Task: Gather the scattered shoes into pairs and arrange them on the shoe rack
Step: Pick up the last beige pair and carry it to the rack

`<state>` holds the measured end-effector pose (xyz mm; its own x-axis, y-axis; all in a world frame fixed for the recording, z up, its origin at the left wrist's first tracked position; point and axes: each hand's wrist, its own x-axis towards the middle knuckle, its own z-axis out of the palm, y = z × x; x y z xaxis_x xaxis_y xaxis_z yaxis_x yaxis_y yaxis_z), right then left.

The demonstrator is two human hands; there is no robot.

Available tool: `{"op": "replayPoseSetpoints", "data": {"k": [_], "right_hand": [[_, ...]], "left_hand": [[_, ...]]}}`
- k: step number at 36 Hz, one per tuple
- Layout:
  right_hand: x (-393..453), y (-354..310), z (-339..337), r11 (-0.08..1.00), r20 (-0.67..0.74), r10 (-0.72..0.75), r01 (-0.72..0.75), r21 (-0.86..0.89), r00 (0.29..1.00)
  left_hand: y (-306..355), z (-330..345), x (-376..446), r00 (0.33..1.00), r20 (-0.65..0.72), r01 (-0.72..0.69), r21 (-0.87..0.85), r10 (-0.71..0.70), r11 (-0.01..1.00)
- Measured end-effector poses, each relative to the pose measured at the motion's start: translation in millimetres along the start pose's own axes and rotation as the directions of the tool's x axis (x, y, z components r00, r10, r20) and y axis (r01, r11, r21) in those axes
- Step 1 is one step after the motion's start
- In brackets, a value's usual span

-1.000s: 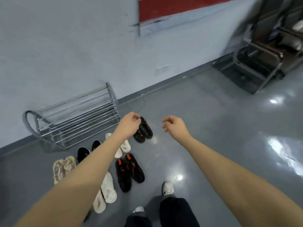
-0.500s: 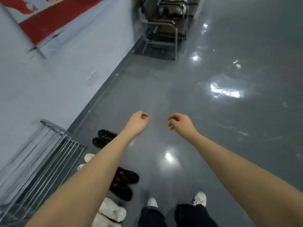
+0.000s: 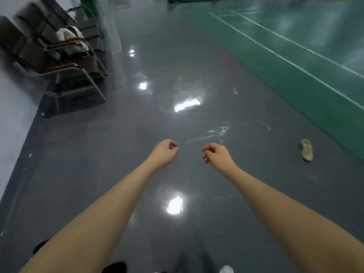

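Both arms were stretched forward over the grey floor (image 3: 118, 146). Left hand (image 3: 164, 152) and right hand (image 3: 216, 155) hung with fingers loosely curled, holding nothing. One beige shoe (image 3: 306, 150) lay alone on the floor, well right of the right hand, near the green court edge (image 3: 295, 62). Chairs (image 3: 65, 62) stood far left.

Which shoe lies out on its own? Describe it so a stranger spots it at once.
Start at the green court floor on the right and follow its near edge down to the glossy grey floor. Just inside the grey lies a single pale beige shoe, right of the right hand. Nothing else lies beside it.
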<state>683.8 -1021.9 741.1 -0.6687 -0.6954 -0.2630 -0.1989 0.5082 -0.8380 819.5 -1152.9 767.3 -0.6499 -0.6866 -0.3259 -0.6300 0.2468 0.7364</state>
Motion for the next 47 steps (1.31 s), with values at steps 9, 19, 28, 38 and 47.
{"op": "replayPoseSetpoints", "data": {"k": [9,19,28,38,47], "right_hand": [[-1.6,67.6,-153.4,0.995,-0.173,0.061,-0.048,0.082,0.983],[7.7,130.4,-273.0,0.971,-0.311,0.18,-0.117,0.21,0.933],[52.1,177.0,-332.7,0.908,-0.383,0.344,-0.198,0.37,0.858],[157.3,175.1,-409.6,0.885,-0.475,0.411,-0.216,0.412,0.778],[236.0,186.0,-478.8,0.873,-0.548,0.456,-0.234,0.427,0.701]], "left_hand": [[125.3,123.3,28.8,0.985,0.112,-0.125,-0.033,0.128,0.992],[213.4,226.5,53.9,0.944,0.26,-0.204,-0.029,0.205,0.979],[281.7,287.5,126.0,0.881,0.392,-0.292,0.012,0.265,0.956],[379.2,326.9,258.8,0.837,0.442,-0.311,-0.1,0.322,0.945],[455.4,369.0,359.1,0.768,0.522,-0.397,-0.066,0.371,0.915]]}}
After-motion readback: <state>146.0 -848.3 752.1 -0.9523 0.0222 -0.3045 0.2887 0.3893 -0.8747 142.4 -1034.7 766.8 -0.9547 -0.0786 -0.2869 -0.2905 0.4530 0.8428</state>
